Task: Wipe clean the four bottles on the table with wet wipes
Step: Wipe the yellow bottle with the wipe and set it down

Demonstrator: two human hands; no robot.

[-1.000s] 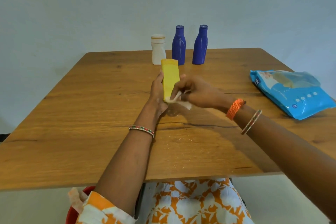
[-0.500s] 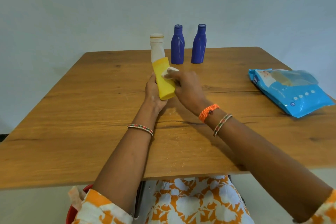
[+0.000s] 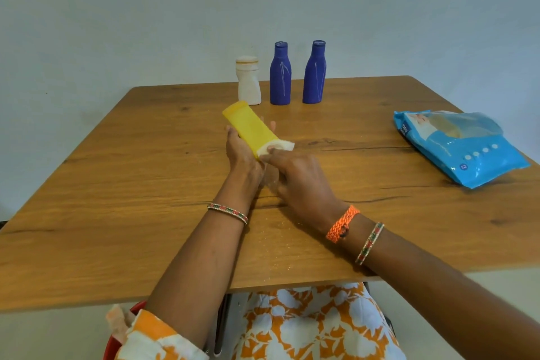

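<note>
My left hand point(image 3: 241, 152) grips a yellow bottle point(image 3: 248, 128) from below, tilted with its top toward the far left, above the middle of the wooden table point(image 3: 117, 199). My right hand point(image 3: 301, 181) presses a white wet wipe point(image 3: 277, 147) against the bottle's near end. At the table's far edge stand a white bottle point(image 3: 248, 82) and two dark blue bottles point(image 3: 280, 74) point(image 3: 315, 73), upright in a row.
A blue pack of wet wipes point(image 3: 458, 146) lies near the table's right edge. A pale wall rises behind the table. Below the near edge are my orange floral clothing and part of a red seat point(image 3: 111, 342).
The right hand slid the wipe from the bottle's upper part down to its near end. The bottle has tilted further to the left.
</note>
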